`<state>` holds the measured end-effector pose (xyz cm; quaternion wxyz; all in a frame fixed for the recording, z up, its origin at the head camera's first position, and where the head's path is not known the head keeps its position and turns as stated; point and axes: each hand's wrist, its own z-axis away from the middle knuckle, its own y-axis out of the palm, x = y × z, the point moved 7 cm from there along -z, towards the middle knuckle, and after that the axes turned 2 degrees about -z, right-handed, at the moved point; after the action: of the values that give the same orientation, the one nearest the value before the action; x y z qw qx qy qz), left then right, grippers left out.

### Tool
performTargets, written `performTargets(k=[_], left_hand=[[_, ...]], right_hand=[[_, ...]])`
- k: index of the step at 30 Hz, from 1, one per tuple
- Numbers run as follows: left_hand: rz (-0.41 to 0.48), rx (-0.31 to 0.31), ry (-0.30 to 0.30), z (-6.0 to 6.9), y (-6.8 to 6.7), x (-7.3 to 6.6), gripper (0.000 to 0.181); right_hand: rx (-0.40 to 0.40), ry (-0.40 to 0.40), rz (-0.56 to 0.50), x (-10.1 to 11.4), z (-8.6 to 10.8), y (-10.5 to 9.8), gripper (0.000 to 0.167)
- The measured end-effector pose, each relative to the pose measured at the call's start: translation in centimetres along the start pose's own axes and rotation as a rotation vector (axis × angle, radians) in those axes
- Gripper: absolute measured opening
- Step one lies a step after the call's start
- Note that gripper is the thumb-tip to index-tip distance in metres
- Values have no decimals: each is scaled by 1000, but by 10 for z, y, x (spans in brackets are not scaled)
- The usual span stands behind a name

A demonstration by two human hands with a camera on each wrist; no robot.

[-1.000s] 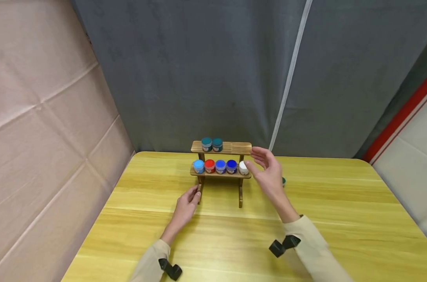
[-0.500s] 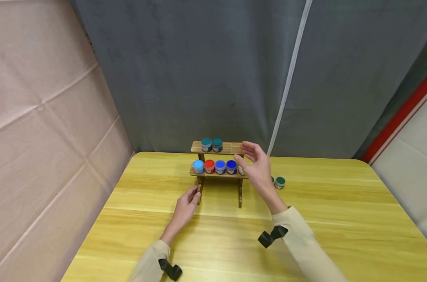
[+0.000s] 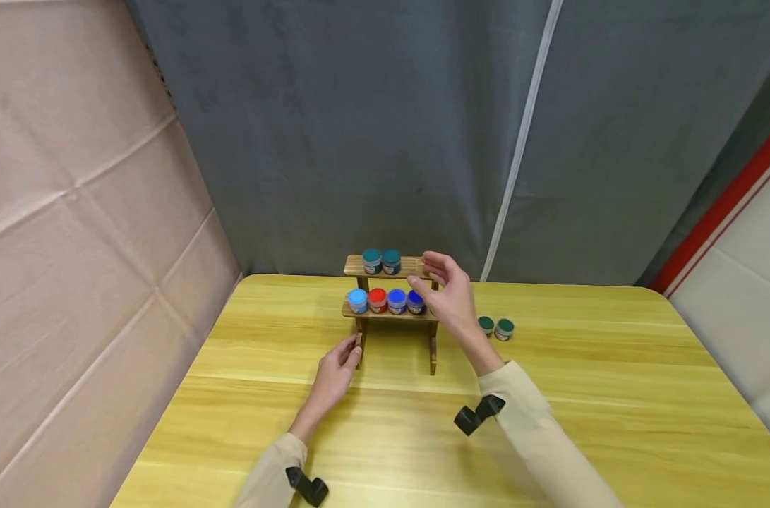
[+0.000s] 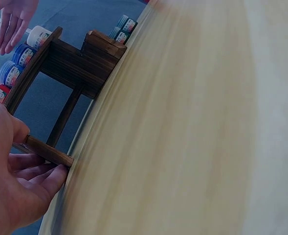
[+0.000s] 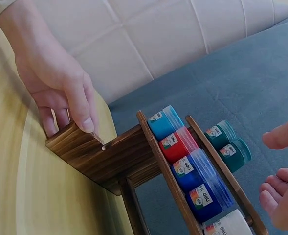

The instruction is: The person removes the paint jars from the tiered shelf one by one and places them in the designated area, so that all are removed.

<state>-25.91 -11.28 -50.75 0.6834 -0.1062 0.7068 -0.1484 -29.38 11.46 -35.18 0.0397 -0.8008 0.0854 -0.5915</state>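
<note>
A two-tier wooden rack (image 3: 400,315) stands on the table. Two teal-lidded jars (image 3: 381,262) sit at the left of its upper shelf; the lower shelf bears a light blue jar (image 3: 358,301), a red jar (image 3: 377,300), two darker blue ones and a white jar (image 4: 38,37), which the right hand mostly hides in the head view. My left hand (image 3: 330,374) pinches the rack's left foot between thumb and fingers. In front of the shelves' right end, my right hand (image 3: 453,296) holds nothing, thumb and fingers apart.
Two green-lidded jars, one at the left (image 3: 485,325) and one at the right (image 3: 504,329), stand on the wooden table (image 3: 613,395) right of the rack. A grey curtain (image 3: 359,141) hangs behind the table's far edge.
My right hand has moved left across the rack's right end, covering the white jar and uncovering the two green-lidded jars. The left hand keeps its hold on the foot.
</note>
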Motion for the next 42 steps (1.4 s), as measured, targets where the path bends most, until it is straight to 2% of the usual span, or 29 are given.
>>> performTargets(k=[16, 27, 33, 36, 39, 42], left_hand=[[9, -8, 7, 1, -2, -1, 51], [-9, -4, 12, 1, 1, -1, 50], [-6, -3, 16, 2, 2, -1, 50], [-4, -9, 13, 3, 1, -5, 50], [-3, -5, 3, 9, 0, -21, 49], [-9, 6, 0, 9, 1, -21, 48]], right_hand=[[73, 44, 55, 4, -19, 29, 57], [85, 31, 72, 1, -27, 36, 56], [88, 30, 123, -1, -28, 39, 56], [80, 19, 150, -1, -30, 41, 56], [71, 16, 159, -2, -31, 41, 54], [66, 21, 155, -3, -32, 42, 53]])
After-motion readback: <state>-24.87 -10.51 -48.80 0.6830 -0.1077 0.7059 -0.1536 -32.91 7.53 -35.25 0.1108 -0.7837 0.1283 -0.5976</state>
